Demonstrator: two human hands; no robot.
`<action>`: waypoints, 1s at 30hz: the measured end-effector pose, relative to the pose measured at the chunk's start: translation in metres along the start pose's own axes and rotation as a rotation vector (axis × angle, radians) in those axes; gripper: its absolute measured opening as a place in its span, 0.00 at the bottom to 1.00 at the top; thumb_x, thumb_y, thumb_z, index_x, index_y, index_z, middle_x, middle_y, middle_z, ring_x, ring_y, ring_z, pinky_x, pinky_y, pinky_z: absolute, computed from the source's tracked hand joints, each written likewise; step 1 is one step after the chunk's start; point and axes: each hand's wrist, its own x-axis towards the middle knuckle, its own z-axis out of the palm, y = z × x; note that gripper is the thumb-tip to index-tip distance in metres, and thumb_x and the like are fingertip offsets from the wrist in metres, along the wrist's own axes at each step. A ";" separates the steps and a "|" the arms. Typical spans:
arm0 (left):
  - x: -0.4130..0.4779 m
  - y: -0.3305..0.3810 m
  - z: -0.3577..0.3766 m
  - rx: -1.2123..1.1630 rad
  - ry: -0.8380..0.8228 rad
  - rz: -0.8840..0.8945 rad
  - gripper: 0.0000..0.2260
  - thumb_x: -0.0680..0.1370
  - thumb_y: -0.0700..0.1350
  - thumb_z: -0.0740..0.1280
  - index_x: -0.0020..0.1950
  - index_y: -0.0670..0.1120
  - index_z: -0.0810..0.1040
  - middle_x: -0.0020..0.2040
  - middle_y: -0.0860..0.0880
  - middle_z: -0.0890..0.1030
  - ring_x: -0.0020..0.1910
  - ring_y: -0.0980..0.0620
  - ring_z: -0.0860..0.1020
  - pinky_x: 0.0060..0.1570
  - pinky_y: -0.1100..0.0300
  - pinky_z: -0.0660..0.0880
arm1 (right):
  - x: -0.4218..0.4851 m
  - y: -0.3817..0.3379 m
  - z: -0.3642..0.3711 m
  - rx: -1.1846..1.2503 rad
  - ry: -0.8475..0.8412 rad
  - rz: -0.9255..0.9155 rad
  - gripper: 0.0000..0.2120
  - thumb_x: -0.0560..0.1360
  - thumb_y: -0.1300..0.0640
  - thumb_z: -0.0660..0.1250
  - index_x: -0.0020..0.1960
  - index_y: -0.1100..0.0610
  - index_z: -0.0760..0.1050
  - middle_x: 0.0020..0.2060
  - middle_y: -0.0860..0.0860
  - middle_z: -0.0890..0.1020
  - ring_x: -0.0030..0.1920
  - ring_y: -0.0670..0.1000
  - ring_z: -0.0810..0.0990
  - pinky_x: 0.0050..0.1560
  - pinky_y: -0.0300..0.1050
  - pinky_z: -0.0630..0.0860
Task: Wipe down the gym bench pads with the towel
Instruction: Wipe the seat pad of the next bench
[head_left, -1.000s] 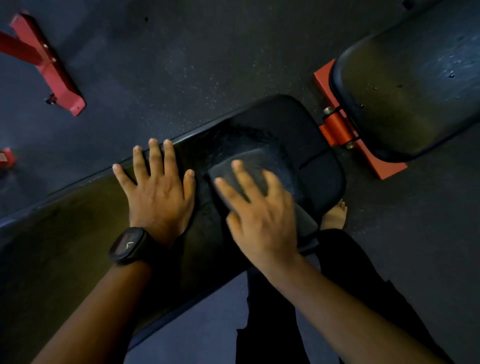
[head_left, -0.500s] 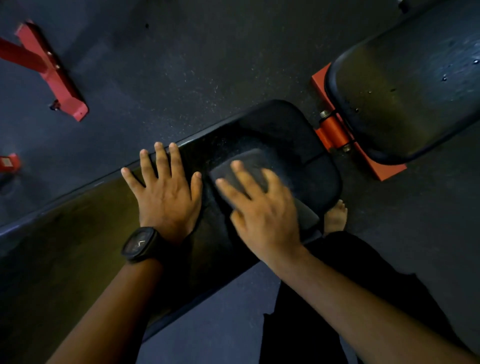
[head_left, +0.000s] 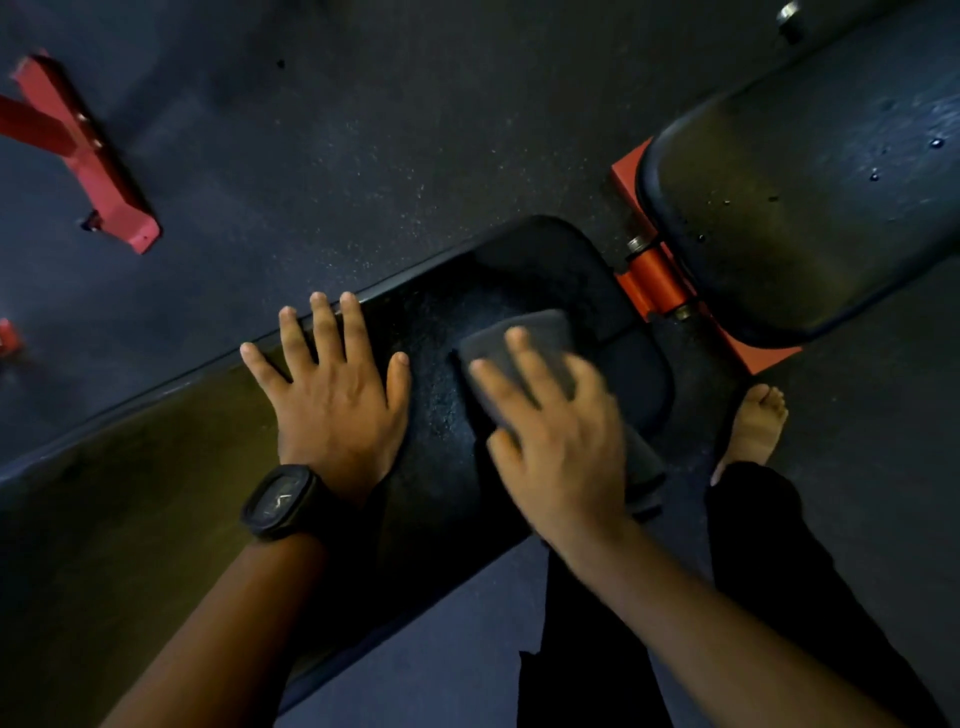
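- Far left, off the bench: a red frame foot (head_left: 88, 156) sits on the dark speckled floor (head_left: 311, 130), well apart from where I'm working.
- The long pad (head_left: 156, 467) runs diagonally from lower left up to its rounded right end. It is black, with a dull sheen on the left stretch and grainy speckle between my hands.
- My left hand (head_left: 332, 400) is wide open, palm flat on the long pad. Fingers are straight and spread, tips at the bench's far edge. It holds nothing. There is a black watch (head_left: 280, 501) on that wrist.
- The towel (head_left: 524, 343) is dark grey and folded, lying on the long pad near its right end. Its far end stops short of the far edge. Its near end droops over the bench's near edge.
- My right hand (head_left: 561, 441) is also open, fingers straight, pressing flat on top of the towel. It's blurred, so I can't tell the thumb position.
- Past the long pad's right end comes an orange hinge bracket (head_left: 654, 283), then the second pad (head_left: 805, 208) running to the top right, with a few droplets on it.
- Room for moving: there is bare pad between the towel and the right end, plus a strip along the far edge. The gap between my hands is narrow.
- Near side: my bare foot (head_left: 753, 426) is on the floor just beside the bench's right end, with a dark trouser leg (head_left: 769, 571) below it.
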 end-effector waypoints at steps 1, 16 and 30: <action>0.001 0.001 0.000 -0.001 -0.007 0.003 0.32 0.82 0.62 0.46 0.81 0.45 0.47 0.81 0.42 0.50 0.80 0.37 0.46 0.73 0.29 0.43 | 0.005 -0.007 0.003 0.029 -0.013 -0.072 0.29 0.73 0.52 0.66 0.73 0.41 0.70 0.76 0.48 0.69 0.65 0.62 0.72 0.51 0.54 0.73; 0.023 0.042 -0.001 -0.018 -0.020 0.020 0.31 0.82 0.61 0.47 0.82 0.47 0.48 0.81 0.42 0.52 0.79 0.37 0.48 0.73 0.30 0.43 | 0.018 0.030 0.001 0.036 -0.004 -0.070 0.29 0.72 0.51 0.66 0.73 0.42 0.71 0.76 0.48 0.68 0.66 0.62 0.72 0.52 0.54 0.73; 0.031 0.057 -0.003 -0.041 -0.018 0.005 0.31 0.82 0.61 0.46 0.81 0.47 0.49 0.81 0.42 0.54 0.79 0.37 0.49 0.74 0.31 0.44 | 0.027 0.060 -0.002 -0.049 -0.046 0.182 0.32 0.71 0.50 0.69 0.75 0.42 0.67 0.78 0.51 0.66 0.67 0.64 0.70 0.52 0.59 0.74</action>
